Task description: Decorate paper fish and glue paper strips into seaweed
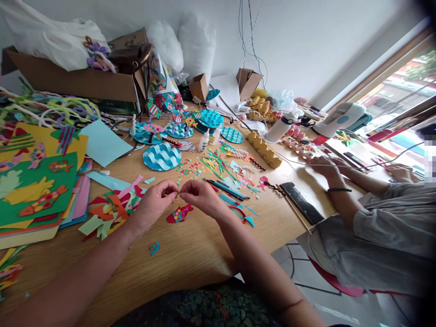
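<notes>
My left hand and my right hand meet fingertip to fingertip above the table, both pinched closed. Whatever lies between the fingers is too small to make out. Just below them a red paper fish with coloured dots lies on the wood. Small coloured paper dots are scattered beyond my fingers. A pile of paper scraps spreads to the left of my left hand. Dark pens and a pair of red-handled scissors lie right beside my right hand. A small blue paper cutout rests nearer to me.
Blue wavy paper discs and white glue bottles stand farther back. Coloured paper sheets are stacked at left, before a cardboard box. A phone lies at right, near another person's hand.
</notes>
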Tool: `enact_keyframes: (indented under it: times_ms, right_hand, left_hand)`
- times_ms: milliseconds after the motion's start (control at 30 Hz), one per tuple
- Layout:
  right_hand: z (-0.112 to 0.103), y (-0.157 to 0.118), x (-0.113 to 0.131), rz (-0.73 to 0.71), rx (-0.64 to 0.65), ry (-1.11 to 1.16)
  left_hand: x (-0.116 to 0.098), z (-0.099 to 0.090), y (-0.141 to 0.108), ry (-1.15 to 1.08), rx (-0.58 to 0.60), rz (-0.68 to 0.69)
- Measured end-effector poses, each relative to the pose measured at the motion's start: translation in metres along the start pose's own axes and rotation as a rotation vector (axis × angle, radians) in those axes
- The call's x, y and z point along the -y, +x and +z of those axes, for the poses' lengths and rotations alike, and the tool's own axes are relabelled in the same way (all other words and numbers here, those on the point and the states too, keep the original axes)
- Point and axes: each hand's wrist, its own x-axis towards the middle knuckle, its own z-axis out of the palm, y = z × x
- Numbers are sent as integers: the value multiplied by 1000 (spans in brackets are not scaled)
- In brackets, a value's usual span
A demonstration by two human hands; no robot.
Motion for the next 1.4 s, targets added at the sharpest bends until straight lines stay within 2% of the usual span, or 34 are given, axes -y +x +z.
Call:
enact_keyframes:
  times_ms: [67,167,433,667,1000,1133,1233,1333,1400]
  right_hand:
    - [2,-3,4,-46,-61,-237]
    - [4,-5,6,-94,-93,-383]
    - [4,-7,-2,12,-71,-261]
    - [5,-9,-5,3,-70,-230]
    - [2,-14,-6,-45,-61,-316]
    - [0,-16,-7,-13,-40,-301]
    - [0,-20,-9,26,-45,-325]
    - [3,-26,-12,77,-40,-401]
    - [9,-29,-17,111,-37,-465]
  left_hand:
    - [2,1,1,19,16,-12]
    - [3,2,1,26,47,-29]
    - [-1,5,-7,-51,82,-90]
    - [7,5,-6,39,115,-21]
    - [10,6,-7,95,178,-38]
    - [9,4,-10,113,205,-47]
    - [9,-2,-19,272,169,0]
    - [10,-7,-31,493,110,126]
    - [13,-7,-38,572,112,216]
